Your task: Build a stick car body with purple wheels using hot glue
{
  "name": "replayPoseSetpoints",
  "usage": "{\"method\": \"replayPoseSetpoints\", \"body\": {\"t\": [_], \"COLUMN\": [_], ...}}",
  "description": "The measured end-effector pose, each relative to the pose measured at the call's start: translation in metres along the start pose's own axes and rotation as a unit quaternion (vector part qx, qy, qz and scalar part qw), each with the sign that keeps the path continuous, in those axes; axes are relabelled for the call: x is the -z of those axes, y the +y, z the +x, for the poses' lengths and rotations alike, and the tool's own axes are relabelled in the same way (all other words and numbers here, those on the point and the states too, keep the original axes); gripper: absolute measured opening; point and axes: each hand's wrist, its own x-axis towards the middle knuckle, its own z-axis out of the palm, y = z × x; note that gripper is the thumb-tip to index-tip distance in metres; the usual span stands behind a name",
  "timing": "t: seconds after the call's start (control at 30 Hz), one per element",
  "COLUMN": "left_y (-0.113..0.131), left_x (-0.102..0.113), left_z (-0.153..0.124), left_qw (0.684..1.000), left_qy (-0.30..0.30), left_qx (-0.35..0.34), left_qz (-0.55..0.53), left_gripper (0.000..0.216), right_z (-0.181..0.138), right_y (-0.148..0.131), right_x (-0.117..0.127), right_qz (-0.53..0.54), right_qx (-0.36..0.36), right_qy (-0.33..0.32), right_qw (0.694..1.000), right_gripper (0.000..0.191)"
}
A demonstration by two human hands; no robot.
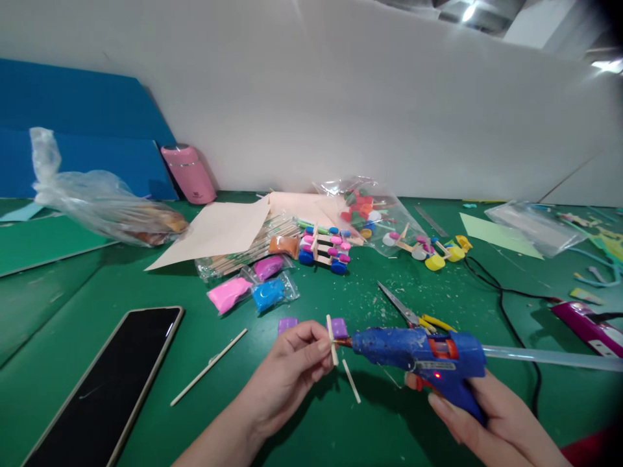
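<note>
My left hand [296, 360] pinches a short wooden stick [331, 340], held upright in front of me. My right hand [479, 415] grips a blue hot glue gun [422, 358] with a clear glue rod sticking out of its back. The gun's nozzle touches the stick near its upper part. Two purple caps [339, 327] lie on the green mat just behind the stick. Another short stick [351, 381] lies on the mat below the nozzle.
A dark phone [104, 386] lies at lower left, a long wooden stick [209, 366] beside it. Scissors [406, 312], clay packets [248, 290], a small stick-and-cap cart [325, 248], plastic bags, paper sheets and a pink bottle [189, 172] lie behind. A black cord [506, 305] runs at right.
</note>
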Motion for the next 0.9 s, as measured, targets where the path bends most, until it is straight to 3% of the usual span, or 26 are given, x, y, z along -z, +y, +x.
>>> {"method": "replayPoseSetpoints", "body": {"t": [0.2,0.4,0.6,0.8,0.9], "left_y": [-0.0005,-0.0004,0.0007,0.001,0.0012], "left_x": [-0.0006,0.0002,-0.0014,-0.0011,-0.0017], "left_z": [-0.0001,0.0001,-0.0007,-0.0006,-0.001], "left_qw": [1.0,1.0,1.0,1.0,1.0], "left_qy": [0.003,0.005,-0.003,0.006,0.006], "left_qx": [-0.001,0.005,-0.001,0.005,0.003], "left_qz": [0.002,-0.001,-0.003,0.004,0.002], "left_gripper": [0.015,0.015,0.015,0.016,0.016], "right_z": [0.0019,0.0006,0.0018,0.0012,0.0018], "right_y": [-0.0002,-0.0017,0.0031,-0.0001,-0.0002], "right_x": [-0.0002,-0.0002,0.0007,0.0014,0.0021], "right_qz": [0.02,0.016,0.004,-0.016,-0.026], "right_qx": [-0.009,-0.007,0.014,0.019,0.025], "right_qy": [-0.035,0.009,-0.042,0.023,-0.008], "right_qw": [0.999,1.0,0.999,0.999,0.999], "right_gripper": [0.026,0.026,0.026,0.026,0.027]}}
